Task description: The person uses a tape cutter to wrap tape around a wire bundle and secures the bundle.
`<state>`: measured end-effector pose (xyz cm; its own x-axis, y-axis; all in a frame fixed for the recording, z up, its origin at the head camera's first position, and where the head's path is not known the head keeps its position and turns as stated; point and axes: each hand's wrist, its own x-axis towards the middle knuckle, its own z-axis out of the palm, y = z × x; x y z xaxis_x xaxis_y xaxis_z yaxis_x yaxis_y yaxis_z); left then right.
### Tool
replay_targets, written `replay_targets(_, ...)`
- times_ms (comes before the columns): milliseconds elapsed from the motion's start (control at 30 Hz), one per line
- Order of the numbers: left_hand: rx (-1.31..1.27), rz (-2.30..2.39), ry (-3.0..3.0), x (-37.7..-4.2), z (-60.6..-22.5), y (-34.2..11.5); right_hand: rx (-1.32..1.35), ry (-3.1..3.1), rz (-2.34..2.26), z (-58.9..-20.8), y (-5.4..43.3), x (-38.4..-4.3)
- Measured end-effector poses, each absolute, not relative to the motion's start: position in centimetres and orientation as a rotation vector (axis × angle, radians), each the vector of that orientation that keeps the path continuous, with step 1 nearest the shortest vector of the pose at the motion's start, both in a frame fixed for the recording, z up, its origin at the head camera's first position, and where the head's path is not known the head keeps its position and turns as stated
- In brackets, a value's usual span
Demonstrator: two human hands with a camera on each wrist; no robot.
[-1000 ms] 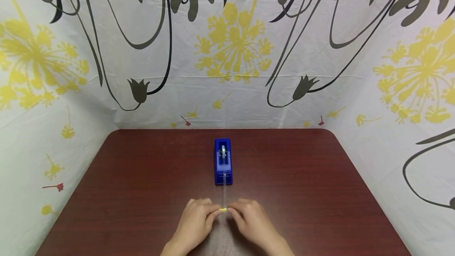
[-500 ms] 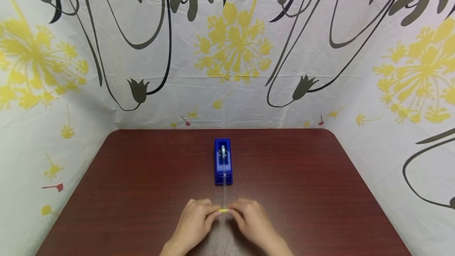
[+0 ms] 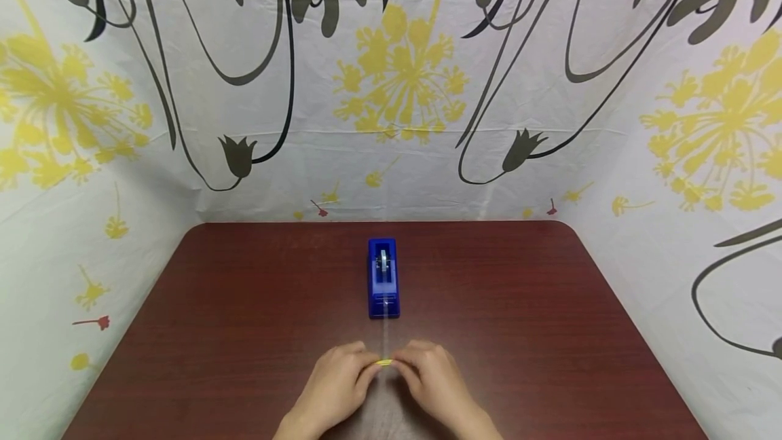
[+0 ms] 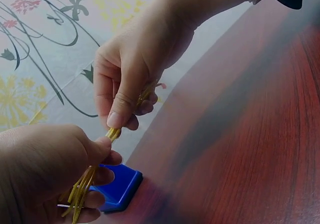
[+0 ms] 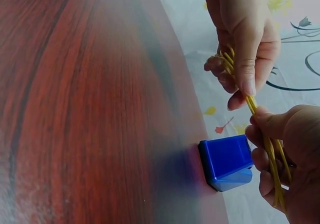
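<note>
Pinching a bundle of thin yellow strands (image 5: 251,103) between closed fingers and thumbs of bare left hand (image 3: 337,380) and right hand (image 3: 432,379), above dark-red wood-grain surface (image 3: 244,290), before a blue plastic tape dispenser (image 3: 384,288).

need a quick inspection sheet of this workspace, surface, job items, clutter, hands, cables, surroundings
Surface: dark red wood-grain table, far corners rounded.
Job's things: bundle of yellow strands, stretched between the hands, with lengths trailing past the fingers; exact material cannot be told.
Clutter: blue tape dispenser, standing beyond the hands, untouched.
Left hand: pinches the bundle between thumb and fingers.
Right hand: pinches the same bundle close by.
Cables: nothing seen.
Surroundings: white cloth with grey tulip and yellow flower prints, behind the table and at both sides.
</note>
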<state>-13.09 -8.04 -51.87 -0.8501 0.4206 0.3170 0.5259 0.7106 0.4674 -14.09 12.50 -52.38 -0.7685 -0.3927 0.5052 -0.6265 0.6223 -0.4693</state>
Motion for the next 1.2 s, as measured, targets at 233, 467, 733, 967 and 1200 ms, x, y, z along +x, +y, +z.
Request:
replay_targets(233, -0.729, -0.750, -2.717, -13.0, -51.9, -7.8, 0.829, -2.455, 0.900, -52.5, 12.5, -14.2)
replay_targets(467, -0.702, -0.712, -2.723, -12.9, -52.1, -7.6, 0.839, -2.432, 0.881, -52.6, 12.5, -14.1)
replay_targets(733, -0.749, -0.763, -2.801, -13.2, -52.0, -8.5, 0.855, -2.413, 0.885, -52.9, 12.6, -14.2)
replay_targets(967, -0.910, -0.928, -2.823, -13.8, -51.8, -10.3, 0.861, -2.389, 0.881, -53.1, 12.6, -14.3)
replay_targets(1200, -1.001, -1.048, -2.749, -14.1, -51.4, -11.7, 0.866, -2.404, 0.882, -53.3, 12.7, -14.3)
